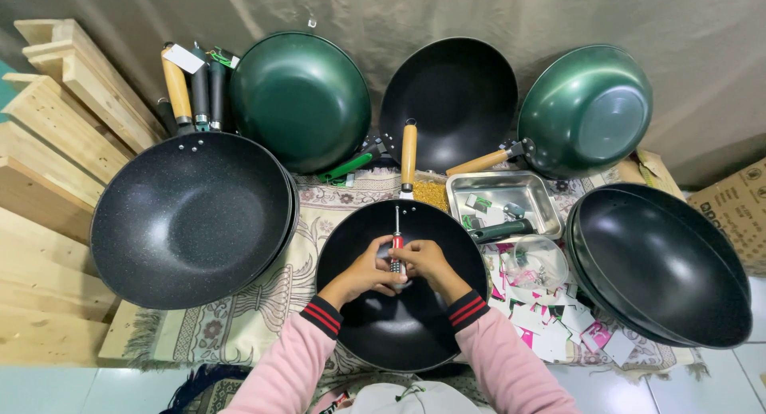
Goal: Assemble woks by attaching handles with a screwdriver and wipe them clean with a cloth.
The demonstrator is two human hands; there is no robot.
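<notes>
A black wok (399,334) with a wooden handle (408,155) lies in front of me on a patterned cloth. Both my hands meet over the middle of it. My left hand (369,269) and my right hand (427,262) together grip a screwdriver (396,237) with a red and grey handle. Its metal shaft points away from me toward the wok's handle joint, where two small rivets show. My sleeves are pink with dark striped cuffs.
A stack of black woks (191,218) lies at left, another stack (662,262) at right. Green woks (299,99) (586,107) and a black one (451,95) lean at the back. A steel tray (542,195), a clear bowl (538,262), paper tags (550,322) and wooden planks (48,143) surround them.
</notes>
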